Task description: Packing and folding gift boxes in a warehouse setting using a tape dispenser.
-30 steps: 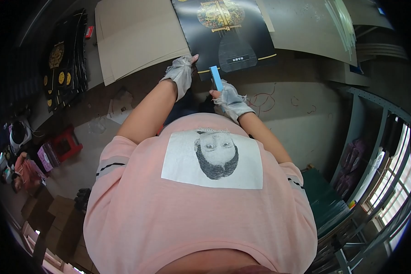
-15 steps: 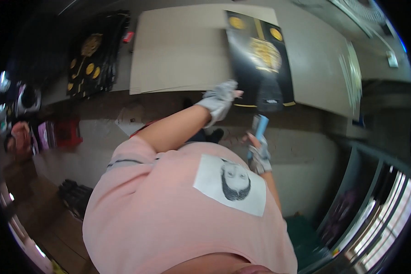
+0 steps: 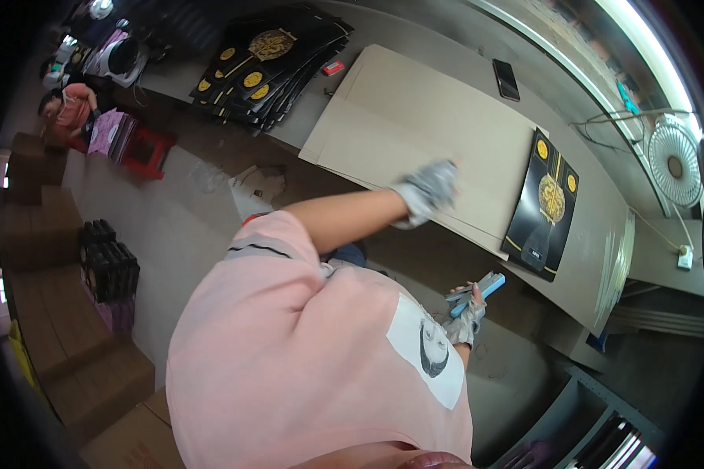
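Observation:
My left hand, in a grey-white glove with bare fingertips, hovers over the near edge of a stack of plain greyish-beige boards; motion smears its fingers. Nothing can be made out in it. Low in front of the table, my gloved right hand is closed around a light blue stapler, which points up and to the right. A black printed sheet with gold designs lies across the right end of the boards, apart from both hands.
A fanned pile of black-and-gold sheets lies at the table's left, beside a small red box. A phone and a white fan are at the back right. Far left, a person sits near a red stool.
My view has turned, showing more of the table and room. My left hand has moved left, away from the black sheet's edge, over the plain boards. The stapler stays in my right hand.

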Demonstrator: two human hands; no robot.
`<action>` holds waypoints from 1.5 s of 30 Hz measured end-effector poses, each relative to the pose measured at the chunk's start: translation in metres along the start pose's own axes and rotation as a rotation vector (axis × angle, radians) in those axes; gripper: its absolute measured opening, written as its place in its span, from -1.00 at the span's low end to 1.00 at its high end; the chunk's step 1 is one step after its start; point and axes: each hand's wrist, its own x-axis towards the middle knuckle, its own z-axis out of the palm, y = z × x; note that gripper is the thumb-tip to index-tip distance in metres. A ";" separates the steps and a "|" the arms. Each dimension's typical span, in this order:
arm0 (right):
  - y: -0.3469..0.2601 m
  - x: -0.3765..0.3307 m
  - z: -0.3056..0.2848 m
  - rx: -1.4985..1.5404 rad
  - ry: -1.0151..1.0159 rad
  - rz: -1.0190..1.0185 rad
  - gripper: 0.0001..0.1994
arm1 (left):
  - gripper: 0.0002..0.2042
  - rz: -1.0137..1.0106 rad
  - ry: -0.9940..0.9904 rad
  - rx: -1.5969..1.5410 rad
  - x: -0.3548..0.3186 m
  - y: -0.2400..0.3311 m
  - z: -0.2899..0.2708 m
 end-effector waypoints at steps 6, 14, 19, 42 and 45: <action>0.004 0.018 0.062 -0.161 -0.177 0.045 -0.68 | -0.30 -0.604 0.162 1.012 -0.017 -0.061 -0.256; 0.027 0.029 0.204 -0.368 -0.289 0.151 -0.69 | -0.19 -0.806 -0.018 1.064 -0.064 -0.154 -0.376; 0.047 0.043 0.264 -0.402 -0.327 0.214 -0.70 | -0.30 -0.467 -0.275 1.099 -0.080 -0.103 -0.351; 0.060 0.038 0.193 -0.511 -0.461 -0.023 -0.61 | -0.31 -0.302 -0.430 1.240 -0.079 -0.131 -0.345; 0.048 0.016 0.185 -0.658 -0.451 -0.129 -0.59 | -0.36 -0.351 -0.397 1.304 -0.087 -0.124 -0.332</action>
